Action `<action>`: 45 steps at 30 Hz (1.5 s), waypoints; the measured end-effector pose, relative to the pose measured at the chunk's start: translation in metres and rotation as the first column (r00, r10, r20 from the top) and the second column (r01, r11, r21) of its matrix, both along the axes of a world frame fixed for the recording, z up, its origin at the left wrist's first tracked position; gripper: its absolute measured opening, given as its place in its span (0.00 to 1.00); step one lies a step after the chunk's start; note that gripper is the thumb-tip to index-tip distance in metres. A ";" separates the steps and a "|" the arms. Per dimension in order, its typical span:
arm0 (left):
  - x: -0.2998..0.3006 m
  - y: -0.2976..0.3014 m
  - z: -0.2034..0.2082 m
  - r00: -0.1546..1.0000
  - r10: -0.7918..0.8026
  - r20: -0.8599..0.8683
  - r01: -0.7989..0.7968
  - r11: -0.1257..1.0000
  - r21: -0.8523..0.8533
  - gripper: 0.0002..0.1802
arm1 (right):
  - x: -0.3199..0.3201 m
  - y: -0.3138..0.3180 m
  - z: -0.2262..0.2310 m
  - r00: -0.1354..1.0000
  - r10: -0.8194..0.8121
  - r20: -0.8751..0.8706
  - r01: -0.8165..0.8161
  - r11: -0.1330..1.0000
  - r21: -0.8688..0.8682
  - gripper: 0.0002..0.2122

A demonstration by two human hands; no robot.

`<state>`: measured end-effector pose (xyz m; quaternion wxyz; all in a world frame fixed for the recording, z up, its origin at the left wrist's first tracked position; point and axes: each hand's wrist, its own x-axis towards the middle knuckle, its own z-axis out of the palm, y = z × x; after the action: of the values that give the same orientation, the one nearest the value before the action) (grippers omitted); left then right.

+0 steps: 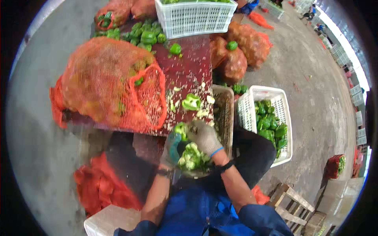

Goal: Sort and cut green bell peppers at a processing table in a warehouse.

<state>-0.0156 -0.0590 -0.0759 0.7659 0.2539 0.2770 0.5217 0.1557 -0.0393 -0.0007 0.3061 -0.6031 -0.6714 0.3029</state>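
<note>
A green bell pepper (pixel 180 131) is gripped by my left hand (pixel 171 148) in a glove with a teal palm, just off the near edge of the dark red table (pixel 188 70). Against the pepper's right side, my right hand (pixel 205 137) is closed in a pale knit glove with a blue cuff edge. Its fingertips are blurred, and what they hold is hidden. Pale green pepper cores and scraps (pixel 192 157) lie in a heap below both hands. On the tabletop, beyond my hands, sits a cut-open pepper (pixel 191 102) among scattered seeds and bits.
A large orange mesh sack (pixel 106 78) covers the table's left part. Whole peppers (pixel 147 36) and a white crate (pixel 197 19) stand at the far end. To the right are a brown crate (pixel 229 118), a white crate of peppers (pixel 289 129) and full sacks (pixel 252 45).
</note>
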 end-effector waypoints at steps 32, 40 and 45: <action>0.038 -0.044 0.043 0.813 0.035 -0.581 0.065 0.986 0.151 0.25 | 0.045 -0.050 -0.031 0.996 0.022 -0.087 -0.018 0.999 0.038 0.23; 0.037 -0.041 0.032 0.831 0.045 -0.554 0.032 0.991 0.129 0.20 | 0.040 -0.058 -0.048 0.996 0.059 -0.068 -0.049 0.987 0.152 0.26; 0.026 -0.041 0.011 0.807 0.018 -0.591 0.086 0.985 0.148 0.19 | 0.034 -0.055 -0.060 0.995 0.048 0.084 -0.059 0.990 0.130 0.18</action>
<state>0.0105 -0.0999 -0.0646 0.6270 0.4718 0.4515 0.4247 0.1899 -0.0942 -0.0608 0.3096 -0.5750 -0.7178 0.2414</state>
